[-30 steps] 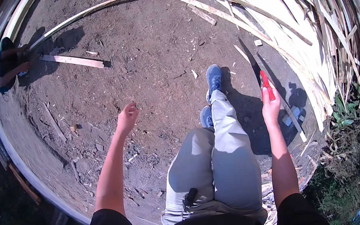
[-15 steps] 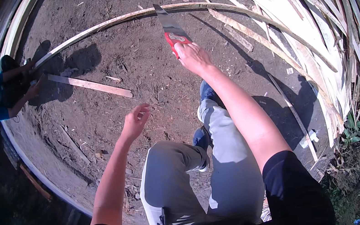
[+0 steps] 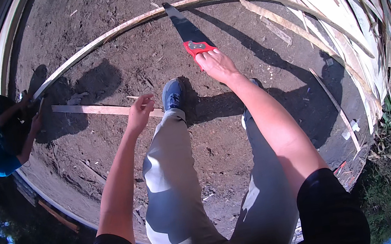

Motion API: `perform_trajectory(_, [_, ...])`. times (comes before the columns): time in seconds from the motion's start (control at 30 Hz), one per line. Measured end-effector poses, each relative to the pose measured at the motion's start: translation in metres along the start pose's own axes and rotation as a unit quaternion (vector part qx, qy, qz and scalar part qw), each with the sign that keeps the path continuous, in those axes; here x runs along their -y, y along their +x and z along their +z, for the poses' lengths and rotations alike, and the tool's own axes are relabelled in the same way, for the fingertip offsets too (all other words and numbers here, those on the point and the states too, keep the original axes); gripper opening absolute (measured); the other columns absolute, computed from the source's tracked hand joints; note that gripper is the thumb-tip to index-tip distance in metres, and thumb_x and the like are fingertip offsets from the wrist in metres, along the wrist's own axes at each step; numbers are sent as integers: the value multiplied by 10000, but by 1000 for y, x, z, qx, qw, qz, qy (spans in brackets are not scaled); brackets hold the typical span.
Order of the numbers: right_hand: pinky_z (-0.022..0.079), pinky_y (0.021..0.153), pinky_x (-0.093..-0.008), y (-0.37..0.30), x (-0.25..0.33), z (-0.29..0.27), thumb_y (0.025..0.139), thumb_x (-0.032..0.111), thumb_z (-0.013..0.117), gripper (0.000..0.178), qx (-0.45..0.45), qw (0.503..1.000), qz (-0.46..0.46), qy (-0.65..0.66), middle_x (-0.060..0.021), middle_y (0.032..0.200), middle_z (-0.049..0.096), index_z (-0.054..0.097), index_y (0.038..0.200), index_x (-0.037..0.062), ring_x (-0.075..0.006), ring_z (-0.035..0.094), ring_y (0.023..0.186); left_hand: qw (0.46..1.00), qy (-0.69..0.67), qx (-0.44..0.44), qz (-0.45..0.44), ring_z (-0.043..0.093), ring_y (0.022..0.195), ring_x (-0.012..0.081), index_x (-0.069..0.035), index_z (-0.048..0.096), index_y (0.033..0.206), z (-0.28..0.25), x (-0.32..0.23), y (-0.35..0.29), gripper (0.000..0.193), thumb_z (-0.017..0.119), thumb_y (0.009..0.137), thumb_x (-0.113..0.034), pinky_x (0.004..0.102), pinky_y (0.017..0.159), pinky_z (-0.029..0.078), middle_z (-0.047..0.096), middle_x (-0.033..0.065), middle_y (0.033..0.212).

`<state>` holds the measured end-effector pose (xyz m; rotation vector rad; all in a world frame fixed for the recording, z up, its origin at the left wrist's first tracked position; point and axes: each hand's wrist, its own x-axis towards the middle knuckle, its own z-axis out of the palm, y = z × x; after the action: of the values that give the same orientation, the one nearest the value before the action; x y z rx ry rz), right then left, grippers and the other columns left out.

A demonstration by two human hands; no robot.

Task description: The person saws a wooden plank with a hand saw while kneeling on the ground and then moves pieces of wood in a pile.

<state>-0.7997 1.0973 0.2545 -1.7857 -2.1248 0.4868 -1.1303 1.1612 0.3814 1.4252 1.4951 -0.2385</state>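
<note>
My right hand (image 3: 218,65) is closed round the red handle of a handsaw (image 3: 187,30), arm stretched forward. The dark blade points away from me, and its tip overlaps a long narrow wooden plank (image 3: 131,22); whether they touch I cannot tell. My left hand (image 3: 139,114) hangs in the air with loosely bent fingers and nothing in it. Beneath it in the picture lies a shorter flat board (image 3: 98,108) on the ground, partly covered from sight by that hand.
At the left a person in a blue shirt (image 3: 2,151) crouches by the near end of the long plank. A big pile of pale wooden slats (image 3: 336,17) fills the right side. A thin stick (image 3: 336,107) lies on the bare dirt (image 3: 220,153), with plants (image 3: 390,154) beyond.
My left foot has stepped forward to beside the short board. The saw stays in my right hand, its blade turned slightly. My left hand is now over the board's end.
</note>
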Motion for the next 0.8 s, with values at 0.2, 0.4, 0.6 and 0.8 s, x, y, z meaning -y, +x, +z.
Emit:
perform_trajectory(0.2, [532,642,-465,11,46,-26,953,225,670,218,-78,950,213,213,-182,791,667,541,1005,57,-364,686,733,991,56,48,108,682,893,165,-81,630,1310,-58,-13,119,381,637,953,-215,330,814,538,722,91,1036])
perform_trajectory(0.4, [417,535,-334,54,53,20,974,144,683,155,-222,871,248,360,-81,660,535,576,948,36,-150,529,566,975,130,-27,178,678,904,151,-101,611,1334,-103,0,233,400,644,952,-212,323,837,542,721,78,1068])
perform_trajectory(0.6, [528,651,-410,82,54,88,883,116,703,176,-198,957,-12,211,-140,774,632,562,955,40,-325,658,697,977,42,-97,183,676,755,137,-54,689,1154,-71,77,312,284,659,917,-208,301,721,538,699,61,837])
perform_trajectory(0.8, [551,663,-369,115,40,135,877,141,596,68,-106,966,-234,24,-66,737,621,559,857,88,-233,676,713,972,-17,-188,140,630,721,121,-36,715,1044,-37,155,298,219,658,906,-197,299,672,502,701,71,807])
